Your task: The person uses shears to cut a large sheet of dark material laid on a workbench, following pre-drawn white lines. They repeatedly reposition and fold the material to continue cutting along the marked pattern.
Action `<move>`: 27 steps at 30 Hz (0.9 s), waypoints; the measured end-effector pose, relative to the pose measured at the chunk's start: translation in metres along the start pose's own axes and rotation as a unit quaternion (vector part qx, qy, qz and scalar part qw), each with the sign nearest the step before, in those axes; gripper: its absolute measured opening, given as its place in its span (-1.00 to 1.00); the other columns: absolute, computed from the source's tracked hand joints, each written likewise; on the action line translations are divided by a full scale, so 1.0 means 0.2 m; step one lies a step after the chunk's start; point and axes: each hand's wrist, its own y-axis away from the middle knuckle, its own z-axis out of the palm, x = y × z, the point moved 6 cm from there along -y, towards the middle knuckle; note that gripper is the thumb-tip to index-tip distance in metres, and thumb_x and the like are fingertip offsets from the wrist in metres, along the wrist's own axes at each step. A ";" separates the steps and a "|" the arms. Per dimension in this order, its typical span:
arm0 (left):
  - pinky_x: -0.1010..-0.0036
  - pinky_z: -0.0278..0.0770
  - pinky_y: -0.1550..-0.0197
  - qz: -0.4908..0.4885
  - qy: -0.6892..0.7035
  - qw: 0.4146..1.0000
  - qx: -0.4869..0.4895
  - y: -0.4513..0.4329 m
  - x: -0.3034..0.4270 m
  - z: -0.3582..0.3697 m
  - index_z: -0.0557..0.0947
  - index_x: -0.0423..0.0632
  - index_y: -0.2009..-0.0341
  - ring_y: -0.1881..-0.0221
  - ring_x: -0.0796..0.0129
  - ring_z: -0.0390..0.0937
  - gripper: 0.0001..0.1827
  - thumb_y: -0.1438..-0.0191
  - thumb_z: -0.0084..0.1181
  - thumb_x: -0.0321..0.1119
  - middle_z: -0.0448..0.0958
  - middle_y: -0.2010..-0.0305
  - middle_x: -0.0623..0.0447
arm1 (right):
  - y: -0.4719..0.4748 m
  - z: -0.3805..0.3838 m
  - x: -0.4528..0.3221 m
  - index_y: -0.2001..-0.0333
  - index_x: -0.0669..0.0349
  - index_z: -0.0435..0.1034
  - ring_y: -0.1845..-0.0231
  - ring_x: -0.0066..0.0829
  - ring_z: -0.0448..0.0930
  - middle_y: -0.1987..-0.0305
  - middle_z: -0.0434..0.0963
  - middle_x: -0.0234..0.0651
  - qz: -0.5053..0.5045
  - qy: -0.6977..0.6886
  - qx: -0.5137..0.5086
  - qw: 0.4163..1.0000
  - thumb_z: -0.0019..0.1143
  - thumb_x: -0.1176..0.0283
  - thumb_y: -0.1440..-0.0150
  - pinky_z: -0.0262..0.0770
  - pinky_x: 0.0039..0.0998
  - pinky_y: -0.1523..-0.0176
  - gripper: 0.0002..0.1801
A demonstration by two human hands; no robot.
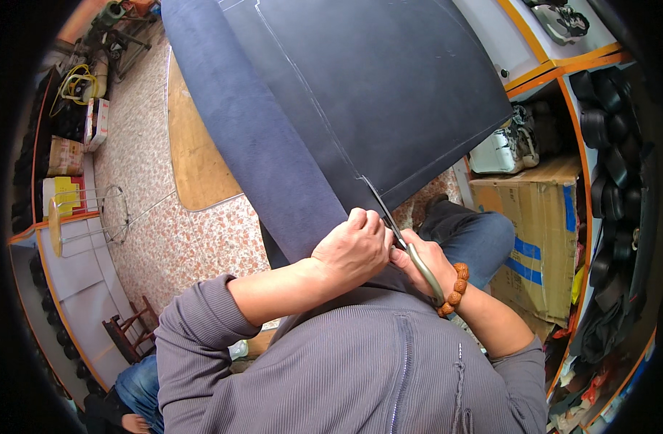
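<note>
A large sheet of dark leather or leather-like material (396, 92) spreads before me, smooth side up, with pale marked lines on it. Its left side is rolled over, showing a blue suede-like underside (255, 125). My right hand (426, 260) grips large scissors (426, 274) by their olive-coloured handle. The long blades lie at the sheet's near part, their tips by a corner of a marked line. Close beside the blades, my left hand (356, 247) is clenched on the near edge of the sheet; its fingertips are hidden.
Below the sheet is a wooden board (198, 157) on the speckled floor (141, 217). A cardboard box (526, 233) and shelves of black rolled straps (608, 141) stand right. At left are a wire-legged stool (90, 217) and a machine (114, 38). Another person's hand (135, 423) shows lower left.
</note>
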 end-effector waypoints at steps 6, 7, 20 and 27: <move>0.47 0.24 0.24 0.008 -0.003 1.000 -0.011 0.00 0.01 0.01 0.50 0.01 0.52 0.37 0.37 0.34 -0.85 0.03 0.01 -0.22 0.39 0.54 0.13 | 0.01 0.00 0.01 0.16 0.28 0.34 0.47 -0.06 0.60 0.55 0.49 -0.04 0.001 -0.018 0.004 1.000 0.08 0.07 -0.20 0.47 -0.29 0.38 -0.56; 0.47 0.24 0.24 0.009 -0.002 1.000 -0.011 0.00 0.01 0.01 0.50 0.01 0.52 0.37 0.37 0.34 -0.85 0.03 0.02 -0.22 0.39 0.54 0.13 | 0.01 0.00 0.01 0.17 0.28 0.35 0.48 -0.08 0.60 0.56 0.49 -0.05 -0.013 -0.040 0.011 0.999 0.09 0.08 -0.20 0.47 -0.29 0.39 -0.57; 0.47 0.25 0.23 0.021 0.007 0.999 -0.027 -0.01 0.02 0.02 0.52 -0.02 0.51 0.36 0.36 0.34 -0.83 0.02 0.02 -0.22 0.40 0.53 0.13 | 0.02 0.01 0.02 0.20 0.29 0.37 0.50 -0.15 0.61 0.58 0.50 -0.06 -0.030 -0.061 0.024 0.997 0.11 0.15 -0.19 0.47 -0.32 0.41 -0.63; 0.47 0.25 0.23 0.022 0.009 0.999 -0.024 -0.01 0.01 0.01 0.53 -0.02 0.50 0.36 0.36 0.35 -0.83 0.02 0.02 -0.22 0.40 0.53 0.13 | 0.02 0.01 0.03 0.20 0.27 0.39 0.51 -0.17 0.61 0.59 0.49 -0.07 -0.026 -0.046 0.032 0.998 0.13 0.16 -0.18 0.47 -0.33 0.41 -0.64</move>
